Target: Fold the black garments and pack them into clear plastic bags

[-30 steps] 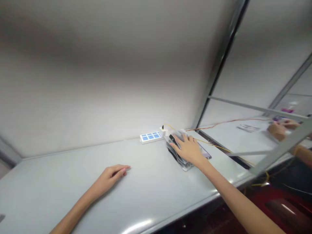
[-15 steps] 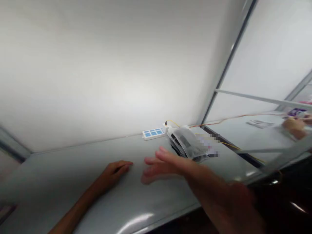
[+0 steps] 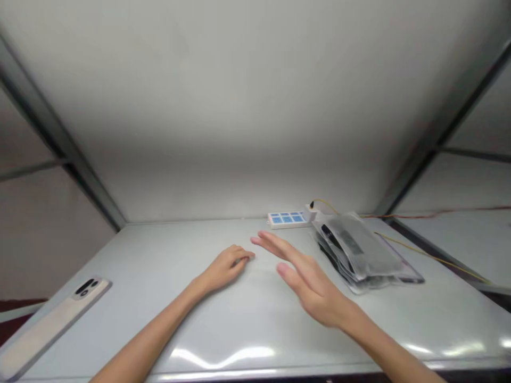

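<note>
My left hand (image 3: 227, 268) rests on the grey tabletop (image 3: 167, 252), its fingers curled together and pointing right; whether anything is inside them is hidden. Facing it, my right hand (image 3: 309, 284) is held up over the table, thumb apart from the stretched fingers, with nothing in it. Just right of that hand lies a stack of translucent plastic pouches (image 3: 359, 250) with dark items inside. A white power strip (image 3: 286, 219) with blue sockets sits behind the hands, against the wall.
A pale phone-like object (image 3: 51, 324) with dark lenses lies at the left edge. A white plug (image 3: 310, 213) with a yellow cable stands in the strip's right end. Metal frame posts (image 3: 80, 159) rise at both sides. Cables run off to the right.
The view has swung left and levelled, bringing the phone-like object into sight and taking the other person's hands out of it. My right hand appears drawn back, its thumb now apart from its fingers.
</note>
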Demonstrator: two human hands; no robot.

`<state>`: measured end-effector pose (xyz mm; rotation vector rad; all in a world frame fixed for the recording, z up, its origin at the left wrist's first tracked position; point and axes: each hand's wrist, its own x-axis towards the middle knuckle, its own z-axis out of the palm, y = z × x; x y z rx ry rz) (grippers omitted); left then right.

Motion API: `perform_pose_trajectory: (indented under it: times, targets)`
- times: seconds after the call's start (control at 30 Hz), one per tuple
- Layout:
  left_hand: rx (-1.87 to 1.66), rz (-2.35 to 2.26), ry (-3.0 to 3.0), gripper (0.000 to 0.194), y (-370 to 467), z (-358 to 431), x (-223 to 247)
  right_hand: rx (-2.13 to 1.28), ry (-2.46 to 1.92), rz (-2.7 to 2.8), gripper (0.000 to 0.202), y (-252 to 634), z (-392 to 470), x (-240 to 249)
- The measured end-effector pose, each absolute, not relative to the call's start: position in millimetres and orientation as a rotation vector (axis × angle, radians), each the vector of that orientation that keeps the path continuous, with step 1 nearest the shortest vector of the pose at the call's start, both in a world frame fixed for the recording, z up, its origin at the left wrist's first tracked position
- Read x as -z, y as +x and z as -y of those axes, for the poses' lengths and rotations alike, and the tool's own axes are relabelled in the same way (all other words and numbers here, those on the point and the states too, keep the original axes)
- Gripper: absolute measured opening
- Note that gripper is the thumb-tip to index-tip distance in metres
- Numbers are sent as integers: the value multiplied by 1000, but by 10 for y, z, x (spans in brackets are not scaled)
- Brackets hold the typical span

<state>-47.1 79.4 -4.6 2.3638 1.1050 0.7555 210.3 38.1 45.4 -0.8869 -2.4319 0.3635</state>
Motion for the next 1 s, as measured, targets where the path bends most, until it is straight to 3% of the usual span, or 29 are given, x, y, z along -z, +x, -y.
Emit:
perform_pose_trajectory:
  times: [0.13,0.4,0.67,1.0]
  targets:
    - [-652,-972,2526,34,-327,-1024,119,-475,-699,2653,71,1834,-931,-296]
    - [-528,-941,2734,37,-355,-1092,225,-425,-696,2704,72,1911,-1190,127]
    - [-178,-1506,2674,69,-368,-1015,246,-340,-896,2759,80,2095,-1279,203]
    - [-35,-1331,2775,72,-566,-1053,157,-305,-1003,2779,88,2065,-1242,166]
